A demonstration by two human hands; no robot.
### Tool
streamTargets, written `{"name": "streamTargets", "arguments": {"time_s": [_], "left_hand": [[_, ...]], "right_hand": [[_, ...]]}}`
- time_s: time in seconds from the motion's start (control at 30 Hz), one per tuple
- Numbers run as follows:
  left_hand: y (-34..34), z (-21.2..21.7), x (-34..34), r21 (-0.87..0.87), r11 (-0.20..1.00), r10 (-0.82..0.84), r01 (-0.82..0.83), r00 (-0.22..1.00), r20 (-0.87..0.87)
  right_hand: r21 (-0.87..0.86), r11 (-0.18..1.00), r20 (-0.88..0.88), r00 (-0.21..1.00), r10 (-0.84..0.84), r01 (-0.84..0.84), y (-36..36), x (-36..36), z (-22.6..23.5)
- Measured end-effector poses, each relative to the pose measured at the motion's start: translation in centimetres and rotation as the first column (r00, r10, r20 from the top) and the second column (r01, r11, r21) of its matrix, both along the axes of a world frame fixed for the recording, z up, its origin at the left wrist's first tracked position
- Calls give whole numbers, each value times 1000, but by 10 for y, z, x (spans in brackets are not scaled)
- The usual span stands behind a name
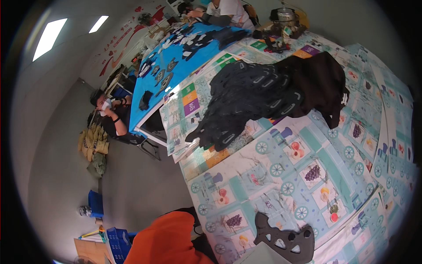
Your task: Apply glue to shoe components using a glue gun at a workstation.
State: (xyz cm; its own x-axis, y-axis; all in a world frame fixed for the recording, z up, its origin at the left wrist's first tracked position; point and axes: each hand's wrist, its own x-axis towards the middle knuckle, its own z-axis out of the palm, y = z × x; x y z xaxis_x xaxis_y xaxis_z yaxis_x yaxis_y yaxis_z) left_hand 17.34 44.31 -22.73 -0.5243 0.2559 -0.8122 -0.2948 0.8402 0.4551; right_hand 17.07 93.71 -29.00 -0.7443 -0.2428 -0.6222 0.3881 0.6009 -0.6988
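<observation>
Neither of my hands shows in the head view. At the near edge of the table lies a flat dark grey cut piece [288, 241] with several holes and two black round spots. A plain pale grey shape [260, 254] overlaps its lower left side; its kind is hard to make out. Farther up the table, a heap of black cut pieces [250, 90] with slots is spread out. Dark brown cloth [318, 81] lies against the right side of that heap.
A patterned plastic tablecloth [259, 180] covers the near table. Beyond it stands a blue-topped table [154, 94] with scattered dark pieces. One person [116, 112] sits at its left, another [226, 13] at its far end. Orange fabric [165, 240] and a blue crate [118, 244] are low left.
</observation>
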Motion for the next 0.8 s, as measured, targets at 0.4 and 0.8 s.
{"name": "streamTargets", "arguments": {"time_s": [0.4,0.8], "left_hand": [[-34,-59,38,98,989,-81,106,969,-231],[6,68,35,153,980,191,-124,791,-581]], "right_hand": [[118,992,-355,932,79,-39,35,12,57],[330,943,-622,761,185,40,22,51,150]]}}
